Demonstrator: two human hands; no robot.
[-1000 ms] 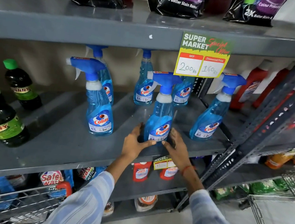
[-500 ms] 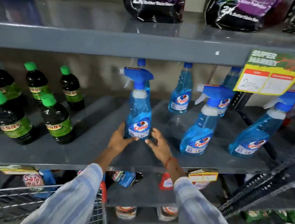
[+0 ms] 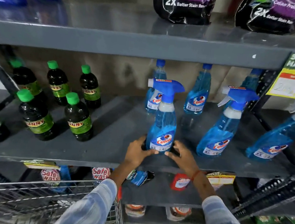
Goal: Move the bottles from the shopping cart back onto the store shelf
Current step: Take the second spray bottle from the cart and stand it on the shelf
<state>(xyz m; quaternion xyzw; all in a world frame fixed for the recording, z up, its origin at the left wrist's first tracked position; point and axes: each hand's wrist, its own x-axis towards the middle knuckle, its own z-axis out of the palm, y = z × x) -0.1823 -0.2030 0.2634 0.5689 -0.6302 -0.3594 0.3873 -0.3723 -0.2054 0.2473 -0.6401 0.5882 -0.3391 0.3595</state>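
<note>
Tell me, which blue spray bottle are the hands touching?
The leftmost front spray bottle, cupped at its base by the left hand and right hand. The other blue bottles stand untouched.

The spray bottle [image 3: 162, 125] was blue with a white collar; the bottles at left [image 3: 78, 119] were dark with green caps; the shelf [image 3: 118, 125] was grey.
</note>
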